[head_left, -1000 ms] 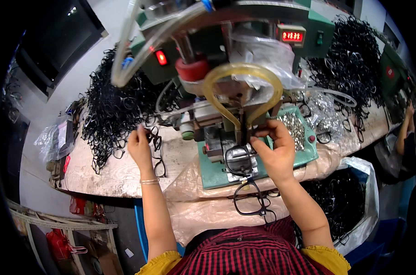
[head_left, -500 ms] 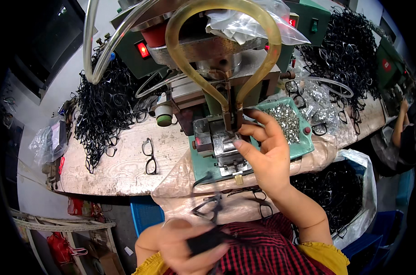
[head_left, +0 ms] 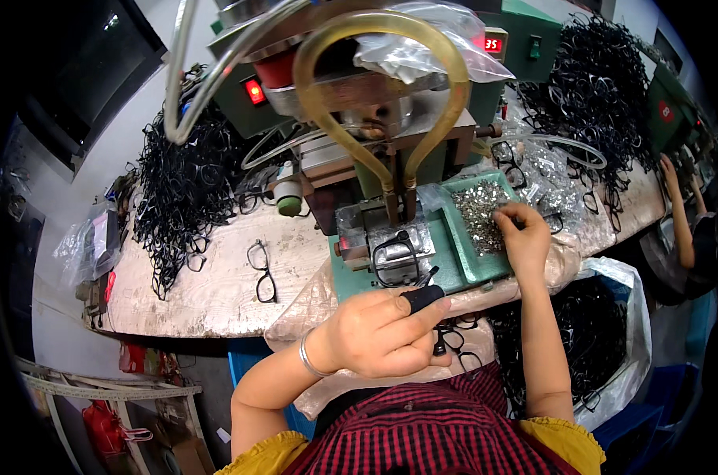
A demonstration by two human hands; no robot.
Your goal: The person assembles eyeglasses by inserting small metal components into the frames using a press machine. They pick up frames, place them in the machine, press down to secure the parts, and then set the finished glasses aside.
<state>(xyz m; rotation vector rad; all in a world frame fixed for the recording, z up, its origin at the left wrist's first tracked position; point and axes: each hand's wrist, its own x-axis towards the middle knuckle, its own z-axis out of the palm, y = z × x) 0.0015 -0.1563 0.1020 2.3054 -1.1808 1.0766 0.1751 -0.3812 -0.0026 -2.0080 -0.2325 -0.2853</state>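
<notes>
My left hand, with a black cover on one finger, is closed around part of a black eyeglass frame. One rim of that frame stands over the metal fixture of the machine, below two upright brown electrode tips. Whether the rim touches the fixture I cannot tell. Over the green tray of small silvery metal pieces, my right hand has thumb and fingers pinched together. What lies between those fingertips is too small to make out.
A yellowish hose loops above the fixture. Large heaps of black eyeglass frames flank the machine. One frame lies alone on the wooden table. A lined bin of black frames stands right. Another person's arm shows far right.
My left hand has risen from near my lap, bringing the eyeglass frame to the fixture. My right hand has left the fixture and moved right to the tray of metal pieces.
</notes>
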